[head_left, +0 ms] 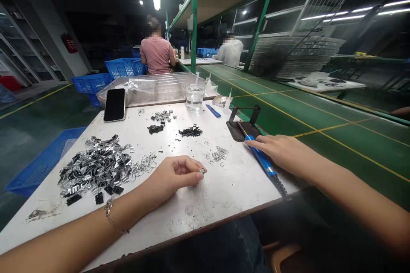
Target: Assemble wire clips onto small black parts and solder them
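Note:
My left hand is over the middle of the white table, with thumb and index finger pinching a small shiny metal piece. On the right, my right hand has its fingers on the blue handle of a soldering iron. The iron's metal shaft lies on a black stand, and its ribbed cord end points toward the table's front edge. Part of the grip is hidden under the hand. Between my hands lies a small heap of bent metal clips.
A large pile of silver and black parts covers the left side. Farther back are heaps of small black pieces, a phone, a cup of clear liquid and a blue strip. Blue crates and two people are beyond.

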The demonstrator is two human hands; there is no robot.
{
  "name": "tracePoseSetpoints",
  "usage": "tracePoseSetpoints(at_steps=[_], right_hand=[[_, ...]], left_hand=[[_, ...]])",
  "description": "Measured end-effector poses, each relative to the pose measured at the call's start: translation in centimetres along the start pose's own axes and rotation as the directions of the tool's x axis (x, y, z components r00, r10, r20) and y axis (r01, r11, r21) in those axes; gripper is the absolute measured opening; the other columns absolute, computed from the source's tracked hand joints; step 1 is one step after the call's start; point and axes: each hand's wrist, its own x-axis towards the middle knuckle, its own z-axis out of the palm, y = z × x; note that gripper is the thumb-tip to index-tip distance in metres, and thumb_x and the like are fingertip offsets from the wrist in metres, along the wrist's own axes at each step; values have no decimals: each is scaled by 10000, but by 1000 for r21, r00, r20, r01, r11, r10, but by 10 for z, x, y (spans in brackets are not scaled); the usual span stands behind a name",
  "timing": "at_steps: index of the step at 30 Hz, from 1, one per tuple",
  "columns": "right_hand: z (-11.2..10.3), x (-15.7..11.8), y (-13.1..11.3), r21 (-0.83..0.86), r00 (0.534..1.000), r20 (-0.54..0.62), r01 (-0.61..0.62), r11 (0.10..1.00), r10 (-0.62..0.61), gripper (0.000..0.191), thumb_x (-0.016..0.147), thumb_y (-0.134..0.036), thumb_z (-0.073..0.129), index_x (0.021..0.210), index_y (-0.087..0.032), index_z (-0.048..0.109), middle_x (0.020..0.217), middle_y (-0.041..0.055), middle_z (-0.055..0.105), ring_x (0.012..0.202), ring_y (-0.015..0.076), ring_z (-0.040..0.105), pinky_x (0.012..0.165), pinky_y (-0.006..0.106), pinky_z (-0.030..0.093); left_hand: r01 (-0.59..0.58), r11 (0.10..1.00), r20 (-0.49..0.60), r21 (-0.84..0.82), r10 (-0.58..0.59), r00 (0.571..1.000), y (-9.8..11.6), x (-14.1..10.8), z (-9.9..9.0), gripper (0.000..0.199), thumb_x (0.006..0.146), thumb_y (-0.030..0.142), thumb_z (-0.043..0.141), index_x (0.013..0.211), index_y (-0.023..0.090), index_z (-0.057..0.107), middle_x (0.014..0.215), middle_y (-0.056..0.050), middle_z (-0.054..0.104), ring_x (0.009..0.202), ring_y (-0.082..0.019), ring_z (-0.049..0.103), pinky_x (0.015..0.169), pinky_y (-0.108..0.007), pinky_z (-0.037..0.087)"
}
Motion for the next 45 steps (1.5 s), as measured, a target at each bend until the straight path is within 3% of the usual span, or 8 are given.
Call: tracePoseSetpoints(at_steps=[3, 5, 7, 10, 15, 20, 35, 45], right_hand=[[-24, 6, -26, 44, 994, -65, -84, 996, 86, 469, 831, -42, 412, 1250, -227, 517, 956, 103, 656, 768, 222, 608, 663, 332, 395], [-39, 11, -56, 438, 955, -160, -157, 885, 248, 344, 884, -196, 463, 1221, -227, 528, 1058, 100, 640, 873, 222, 601, 706, 324, 427], [-45, 17, -89, 873, 947, 69, -209, 441, 313, 344, 895, -328, 493, 1228, -242, 497, 1045, 73, 637, 817, 175, 612, 656, 278, 461], [-36, 25, -124, 914, 953, 291, -302, -270, -82, 387, 877, -389, 524, 1207, -188, 510, 841, 44, 665, 739, 150, 630, 709, 293, 489], [-6, 24, -132, 663, 928, 333, -358, -658, -168, 192, 783, -278, 676, 914, -141, 654, 708, 11, 646, 690, 101, 616, 712, 240, 461], [0, 19, -129, 599, 916, 399, -233, -766, 33, 173, 728, -215, 731, 893, -186, 690, 842, 10, 682, 637, 62, 586, 631, 191, 458], [-2, 24, -126, 560, 884, 464, -235, -795, 65, 229, 778, -235, 688, 1005, -213, 701, 963, 40, 696, 820, 97, 628, 802, 227, 491], [-4, 23, -132, 639, 899, 431, -247, -729, 73, 172, 782, -251, 686, 941, -187, 698, 902, 37, 713, 806, 140, 679, 841, 303, 523]], left_hand=[[-181, 922, 8, 342, 190, 982, 1, -8, 8, 123, 768, 237, 648, 713, 160, 570, 975, -82, 632, 890, -182, 596, 817, -332, 456], [-381, 712, 80, 590, 418, 905, 0, -15, 13, 68, 796, 182, 599, 742, 173, 559, 964, -83, 645, 914, -184, 594, 829, -328, 446], [-529, 437, 223, 728, 579, 785, -2, -20, 15, 44, 807, 136, 571, 803, 180, 568, 999, -94, 656, 904, -186, 596, 805, -323, 446], [-607, 170, 397, 776, 617, 680, -6, -25, 15, 104, 812, 114, 561, 880, 186, 592, 1072, -112, 660, 864, -195, 599, 758, -325, 449], [-589, 219, 378, 778, 586, 717, -8, -24, 19, 170, 817, 100, 564, 957, 188, 603, 1076, -104, 655, 870, -180, 609, 774, -301, 465], [-491, 482, 225, 726, 508, 831, -2, -9, 13, 298, 782, 246, 662, 1068, 202, 586, 1065, -104, 614, 933, -201, 586, 774, -301, 492], [-295, 354, 156, 888, 373, 915, -10, 17, -2, 220, 910, 250, 434, 931, 199, 647, 907, -73, 602, 887, -205, 533, 758, -318, 441], [-213, 804, -26, 555, 272, 962, 6, 0, 12, 166, 887, 298, 520, 936, 208, 651, 886, -15, 666, 834, -141, 604, 749, -236, 454]])
